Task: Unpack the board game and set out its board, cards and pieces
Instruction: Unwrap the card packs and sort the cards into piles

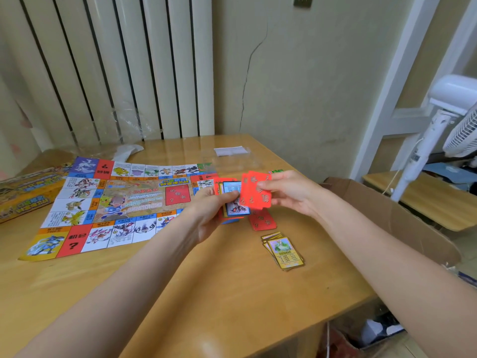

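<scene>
The paper game board [116, 202] lies unfolded on the left half of the wooden table [206, 293]. My left hand [206, 215] grips a stack of cards [233, 200] with a blue-framed card on top. Just to the right of it, my right hand [286, 192] pinches a few red cards [255, 192]. Below my hands a small pile of red cards [262, 220] lies on the table. A pile of yellow-framed cards [282, 250] lies nearer to me.
The yellow game box [28, 192] sits at the table's left edge. Clear plastic wrap [129, 125] and a clear tray [229, 158] lie at the back. An open cardboard box [387, 215] stands at the right edge, with a white fan [444, 120] beyond.
</scene>
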`<state>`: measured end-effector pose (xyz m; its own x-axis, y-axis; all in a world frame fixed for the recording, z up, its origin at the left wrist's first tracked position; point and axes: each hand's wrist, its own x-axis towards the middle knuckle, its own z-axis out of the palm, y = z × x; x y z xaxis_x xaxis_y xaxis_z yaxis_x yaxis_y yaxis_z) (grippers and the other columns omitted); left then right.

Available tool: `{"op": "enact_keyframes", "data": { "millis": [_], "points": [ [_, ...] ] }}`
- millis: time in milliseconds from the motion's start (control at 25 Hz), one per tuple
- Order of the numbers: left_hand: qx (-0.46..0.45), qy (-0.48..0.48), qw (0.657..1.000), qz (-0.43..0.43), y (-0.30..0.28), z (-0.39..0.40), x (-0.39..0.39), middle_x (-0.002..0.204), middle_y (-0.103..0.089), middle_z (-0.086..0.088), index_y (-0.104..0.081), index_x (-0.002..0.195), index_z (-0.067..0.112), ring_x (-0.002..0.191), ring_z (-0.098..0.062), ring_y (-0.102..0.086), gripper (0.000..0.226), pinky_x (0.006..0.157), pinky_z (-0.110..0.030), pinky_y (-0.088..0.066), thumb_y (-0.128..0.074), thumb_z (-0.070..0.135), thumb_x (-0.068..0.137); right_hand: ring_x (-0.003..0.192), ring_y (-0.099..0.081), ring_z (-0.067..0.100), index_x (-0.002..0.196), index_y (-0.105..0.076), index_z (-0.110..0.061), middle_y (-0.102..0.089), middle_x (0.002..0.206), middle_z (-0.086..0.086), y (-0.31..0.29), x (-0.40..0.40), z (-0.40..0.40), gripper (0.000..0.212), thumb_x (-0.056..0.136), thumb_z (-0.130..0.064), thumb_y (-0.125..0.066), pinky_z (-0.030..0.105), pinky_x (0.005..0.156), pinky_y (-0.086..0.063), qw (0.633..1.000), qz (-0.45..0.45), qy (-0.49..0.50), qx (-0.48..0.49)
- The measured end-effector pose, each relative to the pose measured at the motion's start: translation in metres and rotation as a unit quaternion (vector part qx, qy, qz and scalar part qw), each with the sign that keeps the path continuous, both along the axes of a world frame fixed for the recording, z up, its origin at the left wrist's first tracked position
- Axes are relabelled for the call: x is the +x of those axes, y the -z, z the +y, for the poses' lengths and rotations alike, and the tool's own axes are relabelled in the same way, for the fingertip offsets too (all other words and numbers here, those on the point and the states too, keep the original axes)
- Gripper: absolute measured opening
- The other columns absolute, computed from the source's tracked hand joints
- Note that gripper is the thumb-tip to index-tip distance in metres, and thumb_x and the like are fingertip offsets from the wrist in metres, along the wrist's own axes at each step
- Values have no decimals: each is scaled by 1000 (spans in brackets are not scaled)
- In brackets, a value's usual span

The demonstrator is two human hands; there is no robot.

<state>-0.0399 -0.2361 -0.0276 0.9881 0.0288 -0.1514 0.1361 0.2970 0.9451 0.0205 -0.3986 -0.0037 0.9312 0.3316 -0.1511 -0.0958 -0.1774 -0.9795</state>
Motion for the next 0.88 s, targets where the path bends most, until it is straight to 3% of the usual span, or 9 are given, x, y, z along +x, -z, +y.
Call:
{"op": "enact_keyframes", "data": {
  "millis": [160,240,320,400,480,560,640,800,880],
  "points": [
    [-10,-36,998,45,3,12,8,85,-68,-13,-60,94,3,55,-14,-68,13,54,-31,-57,-51,-5,89,65,-57,12,86,-60,-8,-61,77,6,2,19,-19,5,87,-3,-60,22,57,-45,996,19,12,-86],
    [14,-17,996,82,6,7,9,76,-69,-10,-59,86,4,50,-13,-67,14,49,-29,-56,-51,-7,89,66,-57,14,89,-59,-7,-61,78,7,15,23,-14,10,83,-3,-65,25,64,-47,985,16,0,-172],
    [49,10,993,110,6,-3,11,67,-69,-7,-58,83,6,54,-15,-66,16,51,-32,-56,-51,-7,89,59,-54,15,85,-57,-8,-58,70,7,28,24,-1,13,81,-7,-69,24,58,-45,970,-14,5,-242],
    [68,19,989,132,7,-9,15,76,-67,-9,-58,86,6,65,-18,-64,13,57,-33,-53,-53,-5,89,53,-49,16,72,-54,-11,-55,64,6,33,23,6,21,78,-17,-73,26,55,-41,935,-81,11,-346],
    [79,13,986,143,9,-10,21,82,-65,-10,-58,93,6,70,-20,-63,12,60,-34,-52,-54,-5,89,64,-54,19,75,-58,-8,-61,75,7,34,22,6,26,76,-27,-75,29,65,-45,894,-134,26,-426],
    [91,11,985,149,13,-11,25,87,-65,-12,-57,100,6,73,-21,-63,16,62,-35,-53,-55,-4,88,75,-56,21,96,-64,0,-67,92,11,35,21,6,37,76,-29,-76,34,79,-50,883,-146,31,-445],
    [91,8,984,154,17,-11,27,94,-65,-14,-57,106,5,75,-22,-63,20,63,-36,-54,-56,-4,88,76,-56,21,105,-64,3,-66,92,10,37,20,7,44,76,-29,-75,38,84,-50,885,-142,19,-442],
    [89,-2,986,140,23,-5,28,88,-67,-10,-58,96,9,74,-19,-65,13,64,-33,-55,-58,0,88,98,-59,24,108,-62,-4,-64,106,7,36,20,7,43,77,-32,-73,35,86,-47,871,-174,21,-458],
    [66,-29,992,99,24,-1,30,80,-69,-7,-61,93,9,68,-16,-66,9,58,-29,-56,-60,2,87,93,-58,21,99,-62,-10,-62,98,4,28,21,7,31,80,-32,-71,30,79,-45,899,-191,42,-391]
  ]
}}
